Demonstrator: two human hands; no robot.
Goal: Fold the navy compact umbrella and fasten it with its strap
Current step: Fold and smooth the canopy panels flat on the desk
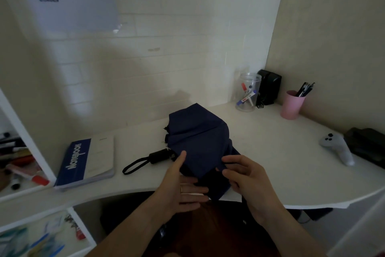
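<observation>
Head view: umbrella (pixel 200 140) lies handle-left; left hand (pixel 179 186) flat, right hand (pixel 245 179) pinching canopy.

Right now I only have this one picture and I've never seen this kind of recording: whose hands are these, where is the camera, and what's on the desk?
One camera, worn on a person's head, looks down at their bare hands; there is no robot. The left hand and right hand both handle the navy umbrella's fabric at the white desk's near edge. The umbrella's black handle points left. A blue notebook lies left; a clear marker jar, pink pen cup and grey controller sit right.
</observation>
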